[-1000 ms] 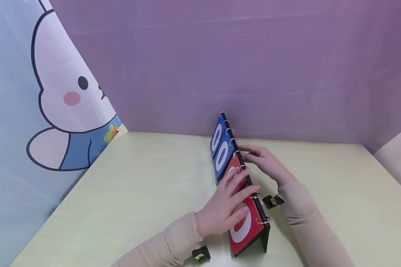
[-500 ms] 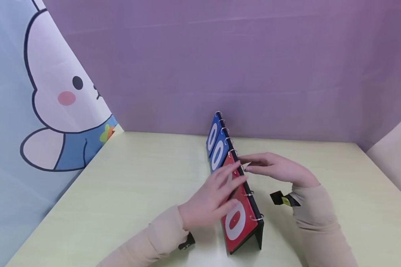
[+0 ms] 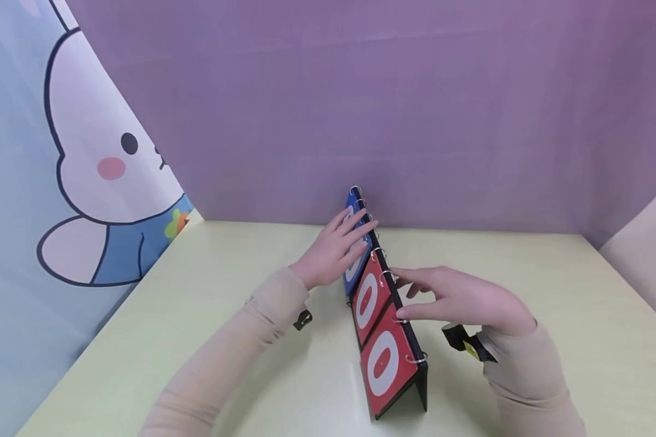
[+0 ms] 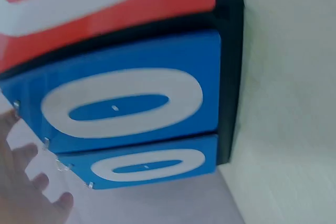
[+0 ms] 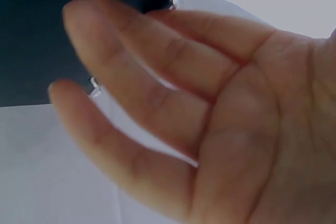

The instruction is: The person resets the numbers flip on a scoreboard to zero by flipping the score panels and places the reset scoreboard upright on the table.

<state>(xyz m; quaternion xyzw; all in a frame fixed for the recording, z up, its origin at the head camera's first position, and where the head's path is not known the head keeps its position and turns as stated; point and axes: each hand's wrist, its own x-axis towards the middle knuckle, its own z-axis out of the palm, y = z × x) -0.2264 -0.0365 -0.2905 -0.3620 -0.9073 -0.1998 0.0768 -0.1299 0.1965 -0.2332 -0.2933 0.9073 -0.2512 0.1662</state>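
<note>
A tabletop flip scoreboard (image 3: 379, 288) stands as a black tent frame, running away from me on the table. Its nearer half carries red cards (image 3: 390, 337) and its far half blue cards (image 4: 126, 124), all reading 0. At the far half, my left hand (image 3: 330, 252) spreads its fingers over the blue cards near the ringed top edge, partly covering them. On the other side, my right hand (image 3: 464, 297) is at the black back (image 5: 37, 40), fingers loosely bent and thumb by the top edge. Whether its fingertips press the board I cannot tell.
Metal rings (image 3: 416, 359) line the scoreboard's top edge. The pale table (image 3: 240, 291) ends at a purple backdrop (image 3: 317, 109). On the left hangs a light blue cloth with a cartoon figure (image 3: 109, 200). Each sleeve wears a black strap (image 3: 470, 343).
My left hand has moved from the red cards forward to the blue ones, uncovering the red. The right hand has slid slightly nearer along the back. The scoreboard stays upright.
</note>
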